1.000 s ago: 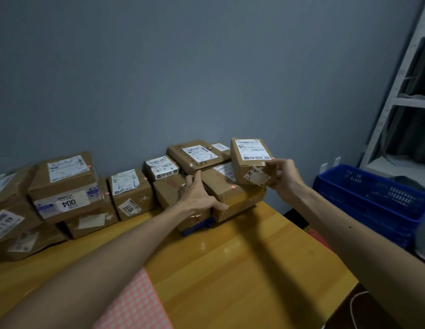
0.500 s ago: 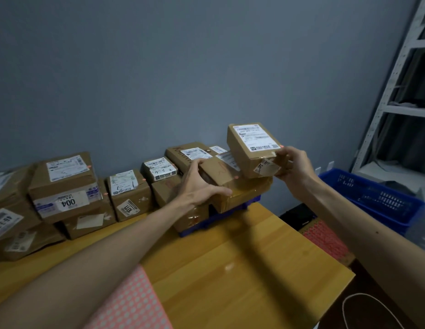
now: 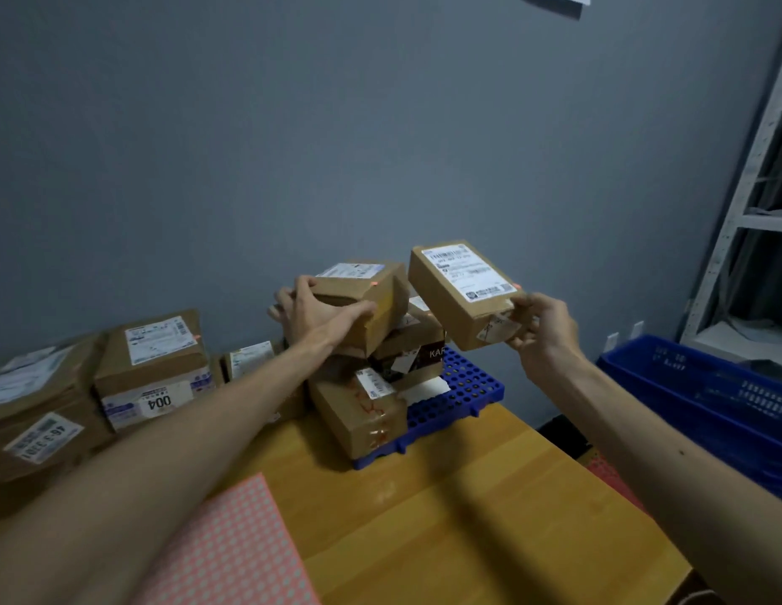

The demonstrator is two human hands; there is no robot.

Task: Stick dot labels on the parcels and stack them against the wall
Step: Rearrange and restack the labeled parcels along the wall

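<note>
With arms outstretched, a tilted parcel (image 3: 456, 286) is gripped by the right hand (image 3: 542, 331) and the top parcel (image 3: 371, 299) by the left hand (image 3: 317, 314), above a blue pallet (image 3: 465, 384).

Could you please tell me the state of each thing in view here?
left hand: grips left parcel.
left parcel: tilted above the pile, dotted.
right hand: holds right parcel.
right parcel: airborne, tilted, dotted.
004 parcel: stacked by wall, dotted.
dot sheet: flat on table.
</note>
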